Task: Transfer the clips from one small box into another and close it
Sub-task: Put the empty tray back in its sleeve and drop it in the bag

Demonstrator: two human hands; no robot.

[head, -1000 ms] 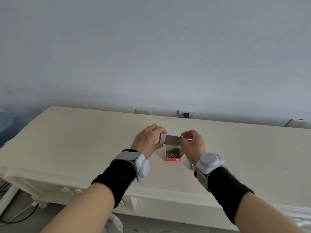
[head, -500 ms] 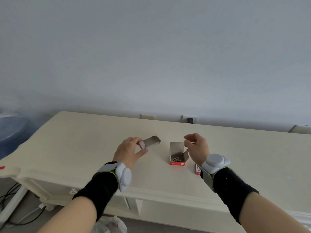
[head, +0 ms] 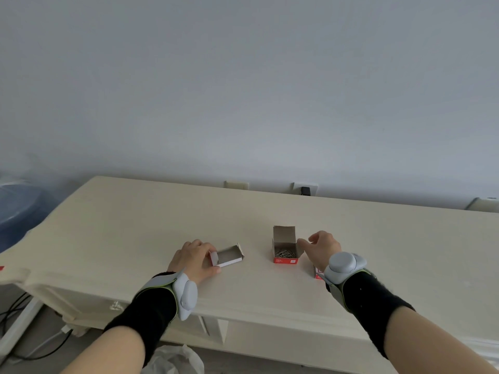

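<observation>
Our left hand lay low with fingers curled in a pinch; our right hand hovered, fingers loosely spread, both wrists banded.

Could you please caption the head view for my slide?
Left hand sets an empty box on the table; right hand touches the clip-filled box.

Black wrist sleeves with green-edged grey straps carry rounded grey pods.
</observation>
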